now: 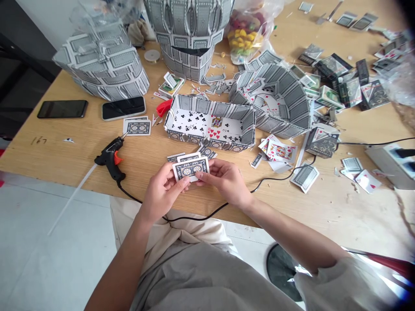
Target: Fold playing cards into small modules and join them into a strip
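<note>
My left hand point(162, 190) and my right hand point(225, 179) both pinch a playing card point(190, 168), grey patterned back up, just above the table's front edge. More cards point(188, 156) lie fanned right behind it. Beyond them stands a shallow rectangular box built of cards point(210, 123), its floor showing clubs and hearts faces. A black hot glue gun point(110, 160) with an orange trigger lies to the left of my left hand, its cable running under my wrists.
Two phones point(123, 108) point(62, 109) lie at the left. Large card-built structures point(103, 65) point(189, 34) stand at the back; a curved one point(279, 99) sits right of the box. Card packs point(343, 82), loose cards and scraps litter the right side. A power strip point(394, 162) is at far right.
</note>
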Tool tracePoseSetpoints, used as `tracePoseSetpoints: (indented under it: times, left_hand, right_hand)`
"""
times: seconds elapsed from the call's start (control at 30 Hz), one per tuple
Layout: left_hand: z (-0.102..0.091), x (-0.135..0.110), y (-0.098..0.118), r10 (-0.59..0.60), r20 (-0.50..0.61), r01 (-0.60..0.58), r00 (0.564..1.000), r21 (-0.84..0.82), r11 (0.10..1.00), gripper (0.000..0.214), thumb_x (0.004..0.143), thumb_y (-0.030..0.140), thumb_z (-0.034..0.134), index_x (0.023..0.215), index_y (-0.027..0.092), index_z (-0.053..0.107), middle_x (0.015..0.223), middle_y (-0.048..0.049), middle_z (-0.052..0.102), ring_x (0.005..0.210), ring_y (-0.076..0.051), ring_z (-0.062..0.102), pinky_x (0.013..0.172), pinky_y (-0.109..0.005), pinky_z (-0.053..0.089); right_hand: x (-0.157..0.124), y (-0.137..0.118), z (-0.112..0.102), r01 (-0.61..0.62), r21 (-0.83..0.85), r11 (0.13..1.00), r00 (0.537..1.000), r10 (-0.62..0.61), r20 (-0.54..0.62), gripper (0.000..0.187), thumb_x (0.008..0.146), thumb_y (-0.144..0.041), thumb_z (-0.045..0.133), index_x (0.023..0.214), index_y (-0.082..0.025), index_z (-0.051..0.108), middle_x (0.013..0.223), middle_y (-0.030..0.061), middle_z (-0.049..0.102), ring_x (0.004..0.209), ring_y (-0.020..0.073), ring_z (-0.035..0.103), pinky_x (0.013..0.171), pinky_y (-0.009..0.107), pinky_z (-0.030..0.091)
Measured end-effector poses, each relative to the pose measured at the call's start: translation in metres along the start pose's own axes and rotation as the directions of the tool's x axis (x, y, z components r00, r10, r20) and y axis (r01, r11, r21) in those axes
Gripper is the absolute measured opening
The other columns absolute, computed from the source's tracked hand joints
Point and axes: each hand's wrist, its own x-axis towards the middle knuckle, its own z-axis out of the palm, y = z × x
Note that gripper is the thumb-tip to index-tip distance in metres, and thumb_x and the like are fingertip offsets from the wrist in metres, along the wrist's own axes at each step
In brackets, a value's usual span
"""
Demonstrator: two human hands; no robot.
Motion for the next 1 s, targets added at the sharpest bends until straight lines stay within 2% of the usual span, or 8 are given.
tracePoseSetpoints:
  times: [0.13,0.27,0.37,0.53,0.63,0.73,0.83,1.0]
  left_hand:
    - [-0.002,0.001,0.000,-0.018,0.027,0.018,0.999,-0.026,0.999,0.039,0.094,0.040,0.080,0.123,0.018,0.065,0.095,-0.0052,0.079,0.074,-0.015,0.072,0.067,-0.025,0.059]
    - [-0.007,0.000,-0.001,-0.032,0.049,0.033,0.998,-0.027,0.999,0.038,0.094,0.040,0.080,0.122,0.018,0.066,0.094,-0.0054,0.078,0.073,-0.015,0.071,0.066,-0.026,0.058]
    - [-0.009,0.000,-0.001,-0.046,0.062,0.047,0.997,-0.023,0.999,0.036,0.094,0.039,0.080,0.121,0.019,0.066,0.090,-0.0042,0.078,0.072,-0.015,0.070,0.067,-0.026,0.058]
    - [-0.010,0.001,0.001,-0.052,0.069,0.052,0.996,-0.005,0.999,0.036,0.092,0.040,0.082,0.118,0.019,0.068,0.088,-0.0034,0.078,0.068,-0.014,0.068,0.065,-0.026,0.057]
    - [-0.013,0.000,0.001,-0.060,0.076,0.058,0.995,0.026,0.998,0.035,0.094,0.042,0.081,0.117,0.019,0.068,0.088,-0.0037,0.079,0.069,-0.015,0.070,0.065,-0.026,0.058]
    - [-0.017,-0.001,0.002,-0.077,0.115,0.067,0.990,0.089,0.994,0.029,0.102,0.047,0.068,0.106,0.018,0.068,0.080,-0.0036,0.078,0.066,-0.016,0.070,0.064,-0.027,0.058]
    - [-0.020,-0.002,0.003,-0.078,0.142,0.058,0.987,0.143,0.988,0.036,0.108,0.050,0.057,0.093,0.018,0.065,0.076,-0.0033,0.076,0.064,-0.015,0.069,0.065,-0.027,0.057]
    - [-0.022,-0.002,0.005,-0.068,0.164,0.036,0.984,0.191,0.981,0.039,0.108,0.051,0.055,0.089,0.019,0.065,0.076,-0.0026,0.074,0.063,-0.015,0.067,0.064,-0.026,0.056]
  right_hand:
    - [0.001,-0.002,-0.002,-0.024,-0.017,1.000,1.000,0.024,0.008,0.034,0.080,-0.044,0.094,0.092,-0.018,0.076,0.091,0.0031,0.080,0.084,0.0174,0.077,0.078,0.031,0.069]
    - [0.002,-0.004,-0.004,-0.028,-0.034,0.999,1.000,0.028,-0.001,0.040,0.086,-0.057,0.085,0.091,-0.019,0.076,0.088,0.0034,0.079,0.081,0.0191,0.076,0.073,0.032,0.069]
    - [0.001,-0.005,-0.003,-0.030,-0.033,0.999,0.999,0.031,0.036,0.035,0.081,-0.046,0.093,0.096,-0.019,0.076,0.091,0.0030,0.081,0.081,0.0183,0.076,0.076,0.031,0.069]
    - [0.001,-0.002,-0.002,-0.018,-0.007,1.000,0.995,0.019,0.097,0.041,0.071,-0.028,0.100,0.103,-0.018,0.077,0.099,0.0041,0.084,0.085,0.0173,0.079,0.083,0.030,0.068]
    - [0.001,-0.002,-0.001,-0.010,-0.012,1.000,0.994,0.011,0.112,0.039,0.072,-0.027,0.099,0.103,-0.017,0.079,0.098,0.0043,0.084,0.081,0.0166,0.079,0.082,0.030,0.069]
    - [0.001,-0.004,-0.001,-0.003,-0.026,1.000,0.995,0.006,0.101,0.037,0.072,-0.028,0.099,0.102,-0.017,0.079,0.098,0.0048,0.084,0.083,0.0174,0.080,0.080,0.030,0.070]
    - [0.000,-0.005,-0.001,-0.005,-0.042,0.999,0.997,0.008,0.081,0.038,0.072,-0.030,0.099,0.102,-0.018,0.079,0.101,0.0055,0.084,0.086,0.0190,0.080,0.080,0.031,0.070]
    - [0.000,-0.003,-0.002,-0.007,-0.048,0.999,0.998,0.010,0.063,0.038,0.072,-0.032,0.099,0.102,-0.018,0.080,0.102,0.0066,0.084,0.087,0.0209,0.080,0.081,0.035,0.071]
